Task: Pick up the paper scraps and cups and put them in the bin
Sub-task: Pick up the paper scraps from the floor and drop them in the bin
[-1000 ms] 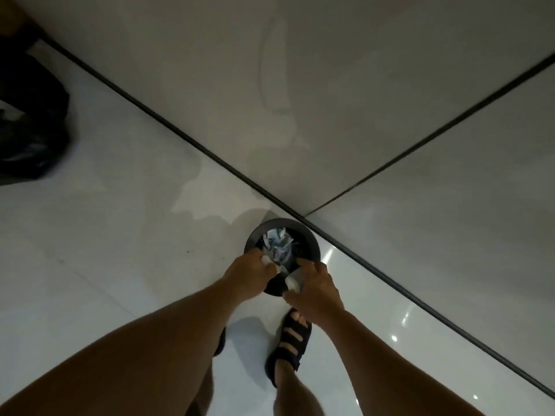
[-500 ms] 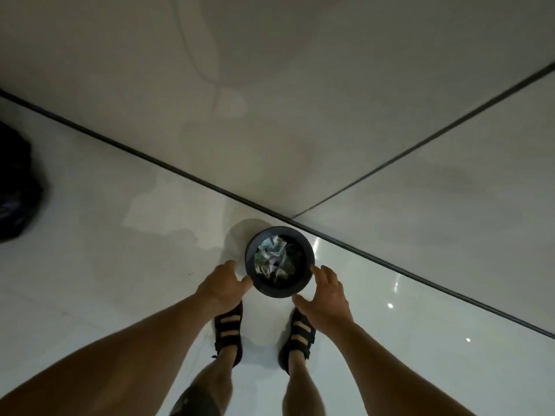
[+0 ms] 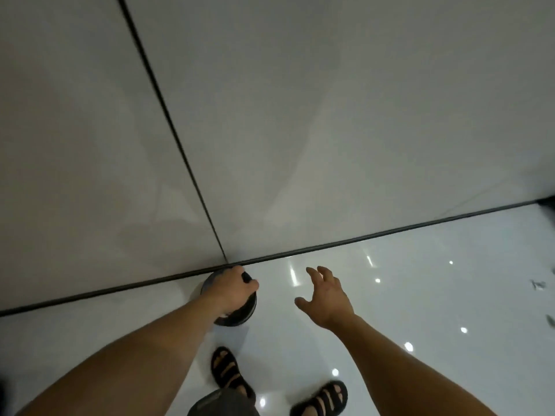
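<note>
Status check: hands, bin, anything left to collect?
Left hand grips bin rim. Right hand open, empty, clear of bin. Scraps on floor, far right. Nothing in the way.

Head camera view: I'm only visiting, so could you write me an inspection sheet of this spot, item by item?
Surface: glossy white floor, with lamp spots reflected in it.
Job's things: black bin at the foot of the wall, its contents hidden by the hand; small scraps on the floor at far right, too blurred to identify.
Clutter: nothing seen.
Grippers: left hand grips the bin's rim; right hand is spread open and holds nothing.
Cables: nothing seen.
Surroundings: pale wall with a dark seam and a dark strip along its base; black sandals on the person's feet.
</note>
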### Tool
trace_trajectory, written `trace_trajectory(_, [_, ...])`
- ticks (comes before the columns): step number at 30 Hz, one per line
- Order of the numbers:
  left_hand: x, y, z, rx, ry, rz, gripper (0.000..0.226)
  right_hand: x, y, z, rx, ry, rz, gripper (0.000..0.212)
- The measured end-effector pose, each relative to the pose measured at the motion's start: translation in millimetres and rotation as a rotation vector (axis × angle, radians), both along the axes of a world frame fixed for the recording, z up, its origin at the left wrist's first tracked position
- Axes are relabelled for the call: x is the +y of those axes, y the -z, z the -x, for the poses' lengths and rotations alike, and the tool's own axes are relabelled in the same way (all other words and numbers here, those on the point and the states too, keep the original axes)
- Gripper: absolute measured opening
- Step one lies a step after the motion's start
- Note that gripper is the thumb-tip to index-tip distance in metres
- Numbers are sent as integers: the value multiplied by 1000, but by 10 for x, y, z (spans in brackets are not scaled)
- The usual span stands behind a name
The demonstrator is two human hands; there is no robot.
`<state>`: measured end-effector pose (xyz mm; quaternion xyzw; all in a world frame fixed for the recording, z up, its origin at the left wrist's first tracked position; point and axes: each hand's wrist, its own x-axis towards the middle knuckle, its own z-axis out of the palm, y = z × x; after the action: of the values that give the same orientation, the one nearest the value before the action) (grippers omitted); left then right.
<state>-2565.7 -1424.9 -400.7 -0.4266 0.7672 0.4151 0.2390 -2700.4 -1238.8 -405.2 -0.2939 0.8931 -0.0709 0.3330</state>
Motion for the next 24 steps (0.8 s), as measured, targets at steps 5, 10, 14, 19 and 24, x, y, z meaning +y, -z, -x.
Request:
trace_trajectory(5, [870,-411,905,66,219,81,65,1171,-338,487,30,219,52,83])
trace_trajectory(10, [2121,-591,1657,80,467,115,68,2514,-619,940,101,391,57,83])
trace_trajectory(14, [3124,-798,2242,129,691,135,71,3520,-799,1200,129,570,39,83])
trace_trajectory(19, [4042,-1031,2974,218,906,193,70,4418,-899,1475,153,739,29,82])
trace_trajectory(24, [4589,-1067,3668,245,1035,202,69,5011,-858,1803,151,870,17,82])
